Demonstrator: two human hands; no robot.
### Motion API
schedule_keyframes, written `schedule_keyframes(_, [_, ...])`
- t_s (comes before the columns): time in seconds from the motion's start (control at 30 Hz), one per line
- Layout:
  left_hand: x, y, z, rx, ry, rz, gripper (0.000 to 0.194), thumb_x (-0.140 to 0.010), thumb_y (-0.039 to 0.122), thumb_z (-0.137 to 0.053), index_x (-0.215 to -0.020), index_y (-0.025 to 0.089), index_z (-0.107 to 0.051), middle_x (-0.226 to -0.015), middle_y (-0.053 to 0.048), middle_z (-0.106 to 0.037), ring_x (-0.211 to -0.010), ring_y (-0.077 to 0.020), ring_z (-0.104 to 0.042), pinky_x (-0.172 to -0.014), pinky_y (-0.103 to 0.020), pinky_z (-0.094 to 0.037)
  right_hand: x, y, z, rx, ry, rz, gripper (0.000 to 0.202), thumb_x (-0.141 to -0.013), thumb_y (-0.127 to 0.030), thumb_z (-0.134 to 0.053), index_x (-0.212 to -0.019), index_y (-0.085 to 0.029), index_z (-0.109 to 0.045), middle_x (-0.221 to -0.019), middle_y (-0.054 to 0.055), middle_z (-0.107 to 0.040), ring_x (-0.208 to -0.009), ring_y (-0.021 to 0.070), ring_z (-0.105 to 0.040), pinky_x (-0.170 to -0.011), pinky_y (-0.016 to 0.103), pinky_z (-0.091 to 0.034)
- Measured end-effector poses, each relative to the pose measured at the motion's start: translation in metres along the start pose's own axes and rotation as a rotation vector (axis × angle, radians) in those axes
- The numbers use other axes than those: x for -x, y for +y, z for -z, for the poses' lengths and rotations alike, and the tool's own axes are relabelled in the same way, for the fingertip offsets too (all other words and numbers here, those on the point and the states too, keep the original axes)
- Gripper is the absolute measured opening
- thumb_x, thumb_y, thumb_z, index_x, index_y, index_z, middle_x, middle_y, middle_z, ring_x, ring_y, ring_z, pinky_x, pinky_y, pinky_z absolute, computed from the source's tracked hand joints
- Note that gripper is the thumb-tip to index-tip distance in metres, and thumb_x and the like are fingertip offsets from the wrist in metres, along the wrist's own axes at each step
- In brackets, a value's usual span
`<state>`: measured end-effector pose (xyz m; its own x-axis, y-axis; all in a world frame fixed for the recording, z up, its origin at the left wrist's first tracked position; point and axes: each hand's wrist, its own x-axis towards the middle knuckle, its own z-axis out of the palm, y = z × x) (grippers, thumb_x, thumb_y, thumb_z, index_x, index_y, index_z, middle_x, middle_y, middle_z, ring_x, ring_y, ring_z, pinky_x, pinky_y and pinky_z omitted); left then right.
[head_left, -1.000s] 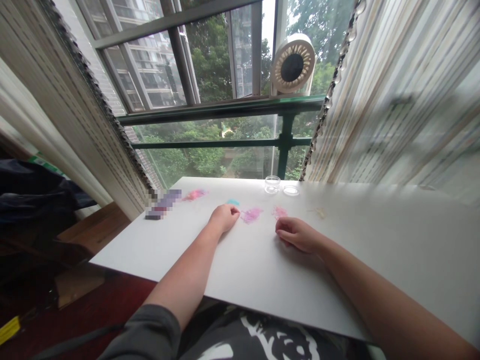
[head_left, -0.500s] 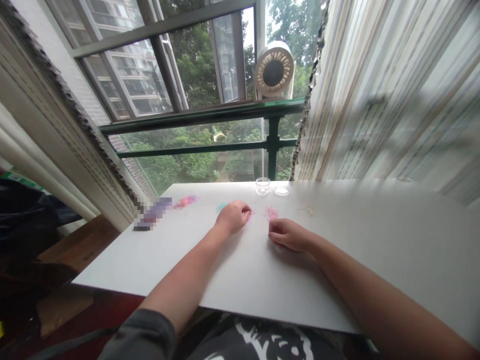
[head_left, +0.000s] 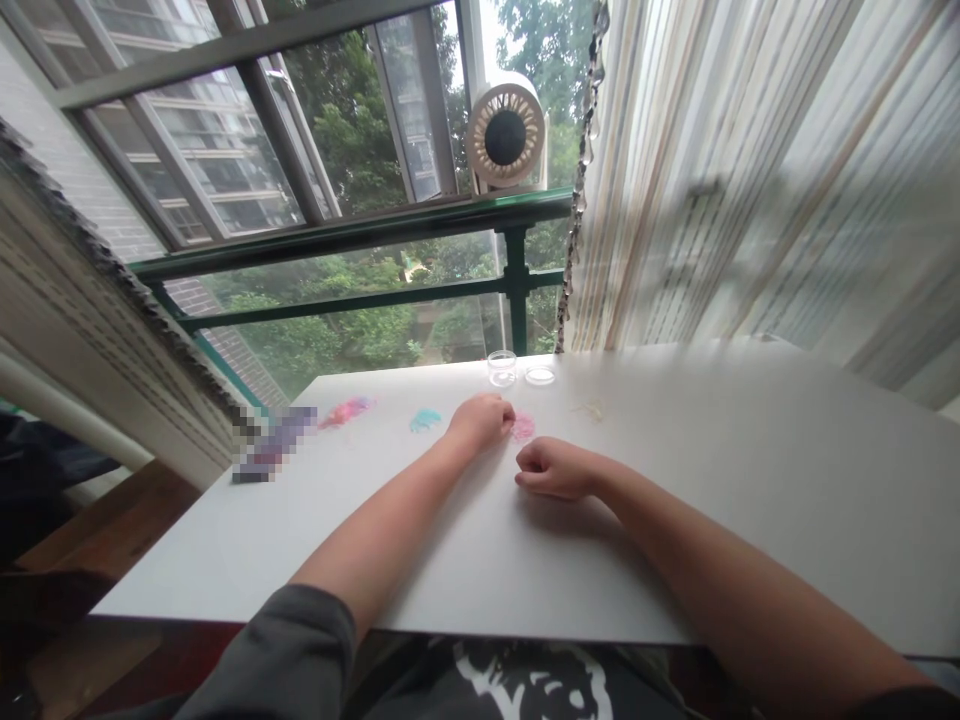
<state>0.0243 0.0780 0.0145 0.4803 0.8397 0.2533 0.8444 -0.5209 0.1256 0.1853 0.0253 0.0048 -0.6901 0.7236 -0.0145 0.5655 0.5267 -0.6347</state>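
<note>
My left hand [head_left: 482,424] is closed, fingertips pinched together at the left edge of a small pile of pink thin strands [head_left: 523,427]. Whatever the pinch may hold is hidden. Just nearer to me and to the right, my right hand [head_left: 555,468] is curled over the white table [head_left: 450,560], thumb against the fingers; its contents cannot be made out. Left of my left hand lies a teal pile [head_left: 426,420] of similar fine pieces. A few pale yellow strands [head_left: 591,409] lie beyond my right hand.
A clear round container [head_left: 502,370] stands at the table's back edge, with a clear lid [head_left: 540,376] beside it. At left are a pink, orange and purple pile [head_left: 346,412] and a pixelated dark object [head_left: 276,445]. A round fan [head_left: 505,135] sits on the window rail.
My left hand has shifted right to the pink pile, leaving the teal pile fully visible. My right hand stays near the pink pile, still curled. The camera view has turned slightly.
</note>
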Motion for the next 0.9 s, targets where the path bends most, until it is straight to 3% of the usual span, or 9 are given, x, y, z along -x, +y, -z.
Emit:
schedule_keyframes(0.13, [0.006,-0.009,0.008,0.004,0.042,-0.010,0.021,-0.076,0.025,-0.049,-0.081,0.021,-0.069,-0.084,-0.005,-0.064,-0.080,-0.0183,-0.057,-0.075,-0.027,-0.044,0.001,0.000,0.001,-0.005,0.002,-0.013,0.026,-0.070,-0.026,-0.047,-0.050,-0.017,-0.032,-0.048,-0.007,-0.028,-0.048,0.0063,-0.026,-0.048,0.023,-0.022])
schedule_keyframes(0.37, [0.037,-0.050,0.034,-0.055,0.053,0.132,0.021,-0.075,0.025,-0.049,-0.082,0.020,-0.069,-0.083,-0.005,-0.064,-0.081,-0.0180,-0.055,-0.077,-0.026,-0.044,0.000,0.000,0.001,-0.020,-0.005,-0.021,0.025,-0.070,-0.024,-0.046,-0.051,-0.017,-0.032,-0.048,-0.007,-0.029,-0.048,0.0060,-0.027,-0.047,0.023,-0.021])
schedule_keyframes(0.63, [0.039,-0.058,0.031,0.021,-0.025,0.071,0.023,-0.075,0.022,-0.049,-0.085,0.021,-0.070,-0.088,-0.004,-0.065,-0.086,-0.0175,-0.056,-0.083,-0.027,-0.043,0.000,0.002,0.001,-0.080,0.007,-0.032,0.028,-0.072,-0.026,-0.047,-0.052,-0.018,-0.030,-0.048,-0.006,-0.029,-0.048,0.0067,-0.028,-0.047,0.022,-0.022])
schedule_keyframes(0.77, [0.054,-0.077,0.044,0.162,0.056,0.119,0.025,-0.080,0.024,-0.046,-0.091,0.020,-0.068,-0.092,-0.004,-0.065,-0.085,-0.0154,-0.058,-0.083,-0.025,-0.044,0.001,0.004,-0.003,-0.097,-0.019,-0.062,0.029,-0.074,-0.028,-0.047,-0.053,-0.018,-0.029,-0.049,-0.006,-0.029,-0.047,0.0071,-0.027,-0.046,0.023,-0.021])
schedule_keyframes(0.9, [0.100,-0.120,0.056,0.133,0.272,0.384,0.023,-0.081,0.025,-0.044,-0.089,0.018,-0.064,-0.088,-0.004,-0.066,-0.078,-0.0149,-0.059,-0.077,-0.026,-0.046,0.002,0.008,-0.007,-0.067,-0.023,-0.071,0.033,-0.078,-0.030,-0.045,-0.054,-0.018,-0.027,-0.053,-0.004,-0.030,-0.051,0.0088,-0.028,-0.048,0.024,-0.022])
